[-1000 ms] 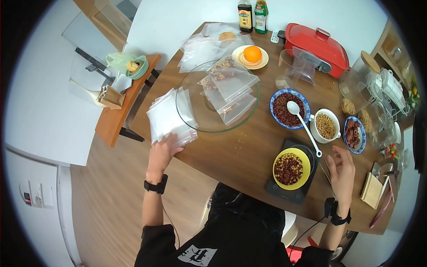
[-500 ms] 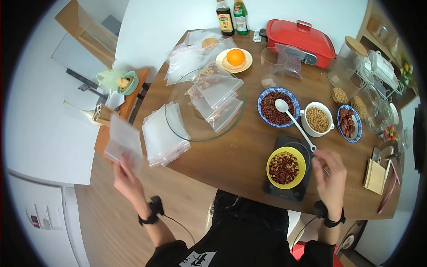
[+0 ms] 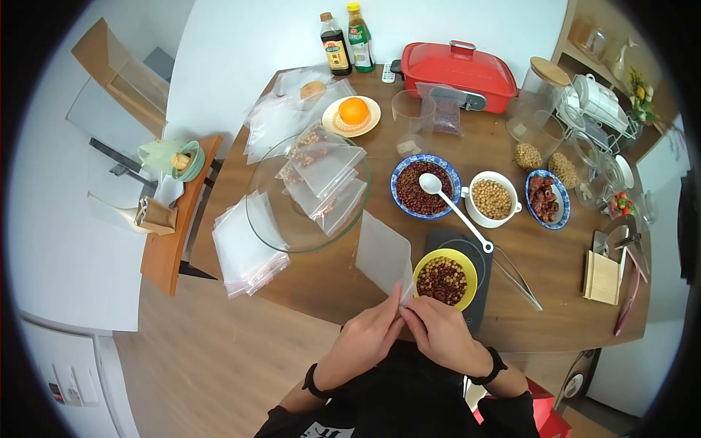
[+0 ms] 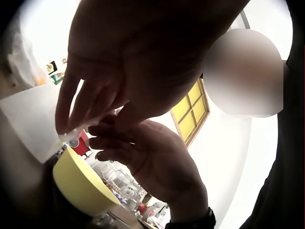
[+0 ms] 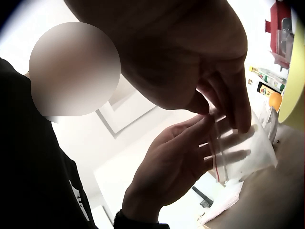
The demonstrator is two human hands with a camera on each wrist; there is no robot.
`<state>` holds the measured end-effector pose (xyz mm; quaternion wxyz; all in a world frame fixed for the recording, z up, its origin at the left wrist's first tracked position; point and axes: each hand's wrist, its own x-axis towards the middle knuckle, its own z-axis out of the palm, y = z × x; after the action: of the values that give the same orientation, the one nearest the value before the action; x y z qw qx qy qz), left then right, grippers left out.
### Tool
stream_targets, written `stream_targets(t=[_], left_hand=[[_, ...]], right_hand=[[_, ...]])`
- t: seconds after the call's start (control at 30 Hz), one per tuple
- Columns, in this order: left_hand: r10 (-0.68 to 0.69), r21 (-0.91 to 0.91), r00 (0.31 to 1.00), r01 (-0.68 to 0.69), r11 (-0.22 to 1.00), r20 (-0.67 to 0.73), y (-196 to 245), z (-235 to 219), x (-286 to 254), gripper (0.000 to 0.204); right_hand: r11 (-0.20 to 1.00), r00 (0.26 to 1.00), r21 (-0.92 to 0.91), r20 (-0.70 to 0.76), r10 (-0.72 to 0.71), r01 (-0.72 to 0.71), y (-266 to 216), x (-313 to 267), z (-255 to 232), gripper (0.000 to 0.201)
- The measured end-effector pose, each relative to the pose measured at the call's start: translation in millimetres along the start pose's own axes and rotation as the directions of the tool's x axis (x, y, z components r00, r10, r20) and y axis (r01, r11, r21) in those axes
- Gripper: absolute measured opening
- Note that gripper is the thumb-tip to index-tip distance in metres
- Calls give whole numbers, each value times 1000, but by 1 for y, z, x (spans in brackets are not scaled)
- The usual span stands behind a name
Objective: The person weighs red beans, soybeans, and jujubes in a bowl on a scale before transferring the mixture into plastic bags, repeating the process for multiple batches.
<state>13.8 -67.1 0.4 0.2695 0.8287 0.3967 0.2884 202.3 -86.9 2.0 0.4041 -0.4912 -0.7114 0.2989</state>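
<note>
Both hands meet at the table's front edge on one clear zip bag [image 3: 385, 252], which points away from the body. My left hand [image 3: 365, 339] pinches its zip end, and my right hand [image 3: 444, 332] pinches the same end beside it. In the right wrist view a red line runs along the zip of the bag [image 5: 243, 157], and the left fingers show through the plastic. Just right of the bag, a yellow bowl [image 3: 471, 266] of red beans and yellow beans stands on a black kitchen scale [image 3: 476, 314]. Metal tweezers [image 3: 520, 281] lie right of the scale.
Left are a stack of empty zip bags [image 3: 244, 244] and a big glass bowl [image 3: 252, 219] with filled bags [image 3: 325, 171]. Beyond the scale stand a blue-rimmed bowl [image 3: 394, 175] of red beans with a white spoon [image 3: 460, 212], and a white cup [image 3: 475, 215] of yellow beans.
My left hand has lifted a zip bag off the stack and brought it right, in front of the body. My right hand has left the tweezers and come left to the bag.
</note>
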Motion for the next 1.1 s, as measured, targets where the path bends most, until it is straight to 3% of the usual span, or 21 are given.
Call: stream_targets(t=[0.03, 0.13, 0.27, 0.33, 0.63, 0.8, 0.9, 1.0, 1.1], left_hand=[[-54, -30, 994, 57, 998, 94, 1, -1, -2, 61], [-72, -103, 982, 90, 991, 174, -4, -4, -4, 59], [-68, -235, 977, 115, 965, 200, -5, -10, -5, 57], [-103, -310, 946, 202, 929, 308, -3, -17, -3, 57], [49, -163, 985, -22, 986, 168, -4, -15, -3, 64], [71, -167, 983, -42, 985, 169, -2, -17, -1, 66], [69, -161, 981, -40, 986, 183, -2, -18, -1, 67], [67, -155, 978, -36, 987, 198, -3, -18, -1, 68], [64, -156, 976, -32, 987, 207, -2, -18, -1, 69]], right_hand=[[1000, 1000, -1, -5, 1, -1, 3, -2, -2, 16], [999, 998, 35, 55, -11, 9, 9, -2, -5, 17], [974, 998, 229, 52, -18, 6, 14, 3, -9, 12], [959, 998, 281, 58, -39, 21, 15, 5, -12, 12], [981, 992, 183, 123, 39, -61, 6, 6, -14, 12], [964, 990, 263, 139, -12, -25, 8, 6, -16, 17], [984, 988, 178, 153, 7, -35, 6, 6, -18, 14], [962, 990, 273, 142, -16, -23, 7, 5, -19, 15], [976, 989, 218, 146, -35, 2, 10, 6, -20, 15]])
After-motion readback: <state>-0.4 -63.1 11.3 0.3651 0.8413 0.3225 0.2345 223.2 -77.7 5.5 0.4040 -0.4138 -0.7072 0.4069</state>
